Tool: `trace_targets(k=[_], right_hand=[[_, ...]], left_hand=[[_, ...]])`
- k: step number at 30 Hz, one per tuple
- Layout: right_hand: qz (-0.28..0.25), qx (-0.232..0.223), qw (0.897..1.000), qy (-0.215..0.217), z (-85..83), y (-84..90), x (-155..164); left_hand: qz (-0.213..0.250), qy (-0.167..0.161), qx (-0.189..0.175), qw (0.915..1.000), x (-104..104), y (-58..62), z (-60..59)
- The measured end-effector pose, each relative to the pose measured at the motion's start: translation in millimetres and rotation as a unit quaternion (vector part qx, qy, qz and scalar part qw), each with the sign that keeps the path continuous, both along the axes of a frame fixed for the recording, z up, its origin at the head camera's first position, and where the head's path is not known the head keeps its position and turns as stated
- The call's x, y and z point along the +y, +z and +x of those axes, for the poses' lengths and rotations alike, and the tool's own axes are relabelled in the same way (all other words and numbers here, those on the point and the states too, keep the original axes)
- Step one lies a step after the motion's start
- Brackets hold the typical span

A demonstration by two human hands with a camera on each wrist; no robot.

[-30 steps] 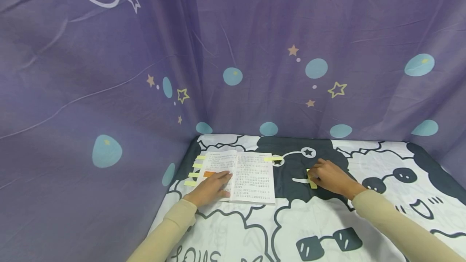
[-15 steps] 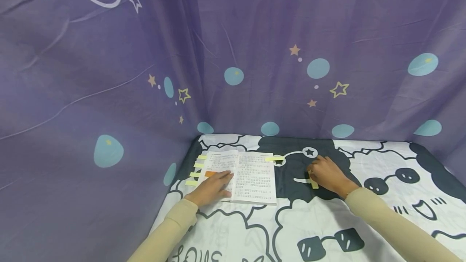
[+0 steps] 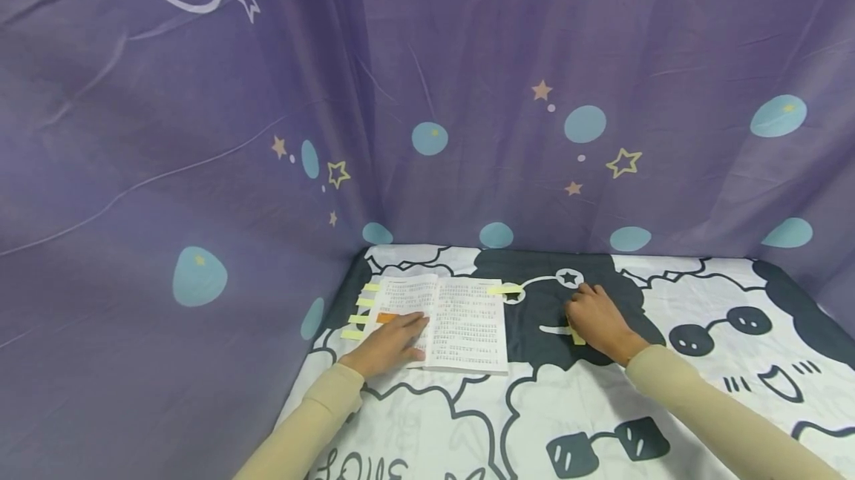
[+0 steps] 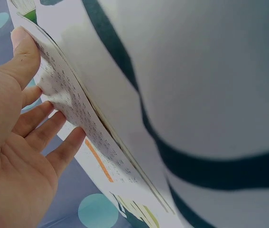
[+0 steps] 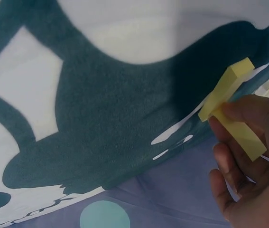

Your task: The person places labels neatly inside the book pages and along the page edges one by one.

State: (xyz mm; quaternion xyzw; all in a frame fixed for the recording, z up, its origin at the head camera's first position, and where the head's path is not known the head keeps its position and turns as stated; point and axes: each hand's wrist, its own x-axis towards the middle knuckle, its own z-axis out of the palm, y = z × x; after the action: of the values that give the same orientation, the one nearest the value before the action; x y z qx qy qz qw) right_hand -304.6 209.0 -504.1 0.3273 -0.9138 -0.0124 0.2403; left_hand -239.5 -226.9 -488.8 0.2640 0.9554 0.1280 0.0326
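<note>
While the left hand (image 3: pixel 390 341) lies flat-fingered on the open book (image 3: pixel 441 320) at lower centre, already tabbed with several yellow flags (image 3: pixel 356 319), the right hand (image 3: pixel 597 320) pinches the sticky-note pad (image 5: pixel 231 108); more tabbing seemingly remains.

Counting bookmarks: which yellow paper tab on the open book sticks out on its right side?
The yellow tab at the right page's top edge; the other tabs line the left edge.

Head view: pad (image 3: pixel 577 337) mostly hidden under right hand (image 3: pixel 597 320); only a yellow corner shows. Book (image 3: pixel 461 320) print too small to read. Left hand (image 3: pixel 387 343) covers part of the left page. Both forearms cut off at the near edge. Right wrist view: right hand cut by the right edge. Left wrist view: book cut off at the top and bottom edges.
</note>
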Motion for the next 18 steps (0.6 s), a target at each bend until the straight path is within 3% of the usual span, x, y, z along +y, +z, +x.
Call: trace_targets(k=[7,18], right_hand=[[0.018,0.013,1.000,-0.006,-1.5,-3.1,-1.2],[-0.049,-0.005,0.999,0.001,-8.9,-7.0,4.4]], left_hand=[[-0.006,0.000,0.002,1.0000,-0.3,-1.6,-1.0],[-0.004,-0.002,0.006,1.0000,-1.4,-3.3,-1.9]])
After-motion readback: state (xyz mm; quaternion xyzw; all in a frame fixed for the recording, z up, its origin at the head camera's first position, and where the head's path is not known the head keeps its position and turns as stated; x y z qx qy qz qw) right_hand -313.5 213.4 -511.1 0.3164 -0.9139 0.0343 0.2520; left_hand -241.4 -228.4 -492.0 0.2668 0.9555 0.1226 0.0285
